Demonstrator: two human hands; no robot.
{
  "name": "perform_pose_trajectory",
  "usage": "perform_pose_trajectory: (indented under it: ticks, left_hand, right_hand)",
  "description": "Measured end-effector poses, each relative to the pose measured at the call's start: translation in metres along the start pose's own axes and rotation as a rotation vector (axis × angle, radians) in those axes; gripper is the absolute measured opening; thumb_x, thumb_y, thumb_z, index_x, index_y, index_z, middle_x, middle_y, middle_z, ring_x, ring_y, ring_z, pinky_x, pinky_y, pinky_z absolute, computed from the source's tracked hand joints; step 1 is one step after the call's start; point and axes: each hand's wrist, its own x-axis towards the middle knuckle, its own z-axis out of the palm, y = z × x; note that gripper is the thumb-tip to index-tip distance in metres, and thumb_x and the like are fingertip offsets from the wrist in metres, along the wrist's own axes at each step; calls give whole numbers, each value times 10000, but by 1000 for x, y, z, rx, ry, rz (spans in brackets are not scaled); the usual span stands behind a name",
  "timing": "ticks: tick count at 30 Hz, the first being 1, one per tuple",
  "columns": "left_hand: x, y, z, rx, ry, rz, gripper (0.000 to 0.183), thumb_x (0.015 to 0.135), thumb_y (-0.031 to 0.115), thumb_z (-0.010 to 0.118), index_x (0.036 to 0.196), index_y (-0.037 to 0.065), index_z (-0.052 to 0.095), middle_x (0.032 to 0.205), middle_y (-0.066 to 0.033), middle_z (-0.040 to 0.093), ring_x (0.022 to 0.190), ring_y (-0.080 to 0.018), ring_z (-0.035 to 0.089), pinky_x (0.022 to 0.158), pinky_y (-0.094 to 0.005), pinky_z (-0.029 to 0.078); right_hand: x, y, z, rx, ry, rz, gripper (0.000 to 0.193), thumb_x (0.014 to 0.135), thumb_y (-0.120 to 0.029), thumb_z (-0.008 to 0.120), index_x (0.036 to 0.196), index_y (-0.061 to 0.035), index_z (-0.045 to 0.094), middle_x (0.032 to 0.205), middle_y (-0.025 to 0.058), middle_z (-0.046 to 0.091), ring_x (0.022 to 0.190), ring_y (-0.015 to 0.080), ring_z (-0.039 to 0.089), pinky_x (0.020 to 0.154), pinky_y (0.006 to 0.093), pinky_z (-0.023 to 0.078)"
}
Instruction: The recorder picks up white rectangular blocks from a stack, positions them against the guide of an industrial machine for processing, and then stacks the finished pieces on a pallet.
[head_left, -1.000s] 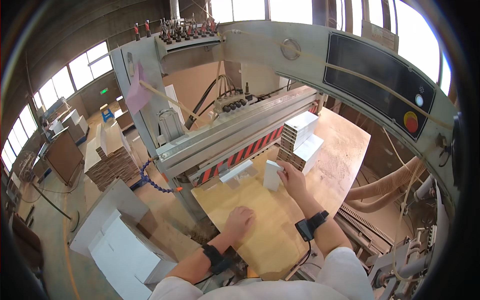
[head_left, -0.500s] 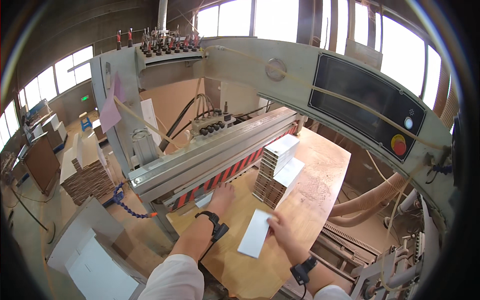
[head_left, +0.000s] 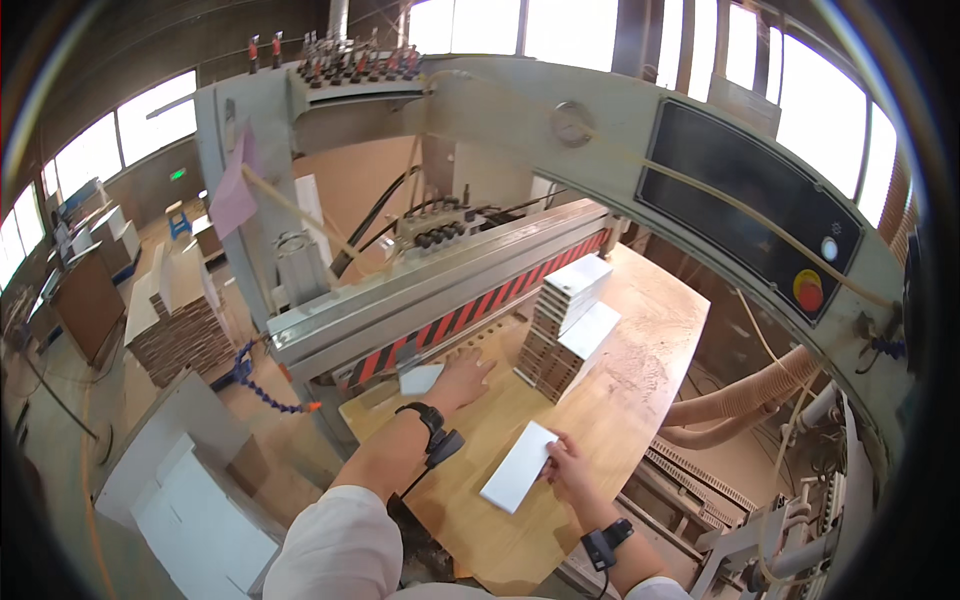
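Observation:
My right hand [head_left: 568, 463] grips the right edge of a small white rectangular board [head_left: 519, 468], held tilted over the wooden table [head_left: 440, 500]. My left hand [head_left: 465, 378] is flat and spread near the striped front of the machine's beam, with nothing in its fingers. Just left of that hand, another white board [head_left: 421, 379] lies partly beneath the beam. Beyond both hands, a stepped stack of white-topped boards [head_left: 565, 340] with brown edges stands on the table.
A metal beam [head_left: 440, 285] with red-and-black stripes runs across the table's far side. Above right hangs a control panel [head_left: 750, 205] with a red stop button [head_left: 808, 292]. A blue jointed hose [head_left: 265, 390] juts out at left, and a ribbed duct [head_left: 745, 388] passes at right.
My left hand has shifted slightly right, off the board by the beam, and its fingers have spread. My right hand keeps its hold on the small board. The whole view has shifted slightly.

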Motion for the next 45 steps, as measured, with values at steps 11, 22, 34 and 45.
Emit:
perform_pose_trajectory:
  ticks: [11,22,34,45]
  left_hand:
    - [-169,61,-68,-471,-43,20,704,632,436,697,1151,10,486,988,-138,511,943,-293,496,825,-373,409]
    - [-417,91,-122,-546,32,-700,664,591,354,761,1104,11,518,1043,-149,511,936,-298,512,778,-364,452]
    - [-540,104,-44,-475,-177,-947,674,606,308,733,1156,27,464,941,-154,474,884,-332,495,746,-403,444]
    - [-565,67,27,-66,-335,-1033,611,710,302,628,1222,37,428,1052,-172,509,957,-306,509,766,-405,443]
  right_hand:
    - [148,-6,79,-106,118,-120,294,881,-88,481,1147,-20,377,700,57,527,513,116,522,385,246,442]
    - [262,33,114,-380,115,-285,249,722,44,564,965,62,509,657,91,556,518,180,567,425,281,467]
    - [250,28,101,-1030,52,-437,244,864,-100,536,1107,-118,542,649,-23,495,488,65,430,390,230,341]
    - [119,53,84,-583,220,-451,192,877,-139,501,1057,-76,526,694,-13,506,464,37,399,380,174,314]
